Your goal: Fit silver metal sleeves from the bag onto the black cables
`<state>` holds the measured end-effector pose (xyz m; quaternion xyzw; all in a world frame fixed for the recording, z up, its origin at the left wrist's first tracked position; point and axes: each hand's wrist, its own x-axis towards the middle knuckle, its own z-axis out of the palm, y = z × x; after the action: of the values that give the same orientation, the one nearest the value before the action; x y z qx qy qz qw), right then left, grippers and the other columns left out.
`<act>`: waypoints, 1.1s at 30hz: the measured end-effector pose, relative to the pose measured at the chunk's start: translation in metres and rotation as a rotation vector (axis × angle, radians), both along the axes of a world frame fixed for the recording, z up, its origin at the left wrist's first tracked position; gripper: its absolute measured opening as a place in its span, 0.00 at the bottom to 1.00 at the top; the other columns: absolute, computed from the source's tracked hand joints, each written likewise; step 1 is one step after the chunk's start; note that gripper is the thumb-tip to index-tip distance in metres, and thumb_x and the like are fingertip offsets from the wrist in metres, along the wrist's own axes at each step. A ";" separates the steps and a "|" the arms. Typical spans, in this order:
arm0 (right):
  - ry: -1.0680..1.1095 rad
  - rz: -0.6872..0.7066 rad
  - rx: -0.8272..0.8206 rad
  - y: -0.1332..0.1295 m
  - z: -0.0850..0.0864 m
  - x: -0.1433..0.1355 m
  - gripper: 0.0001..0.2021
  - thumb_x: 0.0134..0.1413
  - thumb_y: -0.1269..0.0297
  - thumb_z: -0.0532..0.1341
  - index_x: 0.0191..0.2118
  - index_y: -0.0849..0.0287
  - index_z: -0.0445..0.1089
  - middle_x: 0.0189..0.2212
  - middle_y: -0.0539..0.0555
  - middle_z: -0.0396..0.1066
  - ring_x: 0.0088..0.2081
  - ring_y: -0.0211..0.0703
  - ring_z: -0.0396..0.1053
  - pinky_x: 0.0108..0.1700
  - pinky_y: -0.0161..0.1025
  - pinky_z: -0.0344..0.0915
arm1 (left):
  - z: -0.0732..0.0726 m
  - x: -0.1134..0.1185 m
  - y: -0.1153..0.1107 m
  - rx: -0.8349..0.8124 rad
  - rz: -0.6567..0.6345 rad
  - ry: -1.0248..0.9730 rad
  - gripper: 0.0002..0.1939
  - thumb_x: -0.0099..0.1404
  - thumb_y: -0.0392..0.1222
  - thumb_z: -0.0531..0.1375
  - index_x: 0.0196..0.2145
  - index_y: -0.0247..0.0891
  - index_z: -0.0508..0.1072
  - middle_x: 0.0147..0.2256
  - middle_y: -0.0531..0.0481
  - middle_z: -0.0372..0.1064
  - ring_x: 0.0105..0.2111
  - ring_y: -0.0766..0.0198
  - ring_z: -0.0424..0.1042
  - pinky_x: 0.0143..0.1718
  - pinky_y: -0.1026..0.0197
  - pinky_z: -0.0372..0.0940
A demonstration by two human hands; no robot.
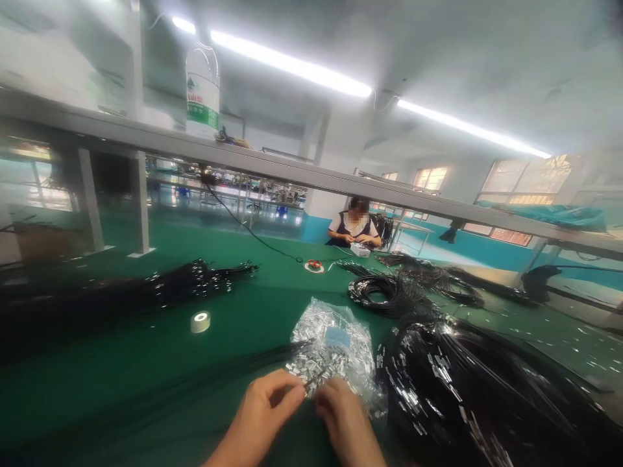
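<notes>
Green tabletop (253, 311), smooth and strewn with black cable and small silvery pieces.
At 3 o'clock from the hands, a large glossy cable heap (467, 383), coiled and metal-tipped, is piled; at 12 o'clock, a crinkled clear bag (321, 312) of tiny metal tubes is laid, its near edge partly hidden by the right hand (343, 410), whose fingers are curled; whether anything is gripped cannot be told. Loose black strands (243, 360) are stretched from 9 o'clock onto its left side. At 11 o'clock, a pale tape roll (200, 322) is seen. Narrowly pinched by the left hand (270, 403) is a dark strand (312, 381).
</notes>
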<state>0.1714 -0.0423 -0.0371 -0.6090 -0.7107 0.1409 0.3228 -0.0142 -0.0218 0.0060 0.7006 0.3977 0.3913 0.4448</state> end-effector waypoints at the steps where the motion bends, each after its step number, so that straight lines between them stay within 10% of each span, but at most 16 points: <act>1: -0.028 -0.026 0.002 0.002 -0.003 -0.004 0.14 0.47 0.80 0.55 0.30 0.55 0.73 0.31 0.51 0.71 0.36 0.43 0.69 0.36 0.34 0.60 | -0.001 0.001 -0.001 -0.022 -0.014 -0.019 0.12 0.62 0.45 0.56 0.34 0.38 0.77 0.32 0.50 0.73 0.34 0.60 0.70 0.38 0.64 0.63; 11: 0.078 -0.196 0.077 0.009 -0.009 -0.016 0.11 0.52 0.76 0.51 0.26 0.55 0.66 0.27 0.54 0.66 0.33 0.47 0.62 0.35 0.39 0.54 | -0.007 0.004 -0.002 -0.055 -0.008 -0.040 0.16 0.62 0.50 0.57 0.33 0.37 0.78 0.25 0.52 0.69 0.24 0.64 0.65 0.27 0.66 0.60; 20: 0.777 -0.016 -0.039 -0.004 0.008 0.007 0.14 0.51 0.50 0.59 0.34 0.56 0.68 0.25 0.49 0.68 0.28 0.43 0.68 0.33 0.39 0.65 | -0.005 0.005 -0.006 -0.016 0.011 -0.010 0.15 0.61 0.49 0.58 0.36 0.39 0.80 0.30 0.51 0.75 0.28 0.62 0.69 0.31 0.66 0.64; 33: 1.067 0.029 -0.085 -0.009 0.017 0.004 0.14 0.42 0.53 0.69 0.30 0.58 0.75 0.21 0.48 0.70 0.25 0.36 0.67 0.30 0.32 0.63 | -0.015 0.006 -0.005 0.019 -0.021 0.087 0.12 0.63 0.46 0.58 0.33 0.40 0.80 0.32 0.51 0.77 0.33 0.58 0.72 0.35 0.66 0.64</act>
<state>0.1759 -0.0515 -0.0206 -0.4554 -0.4499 0.4639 0.6124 -0.0086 -0.0266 -0.0090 0.7252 0.4057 0.3595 0.4245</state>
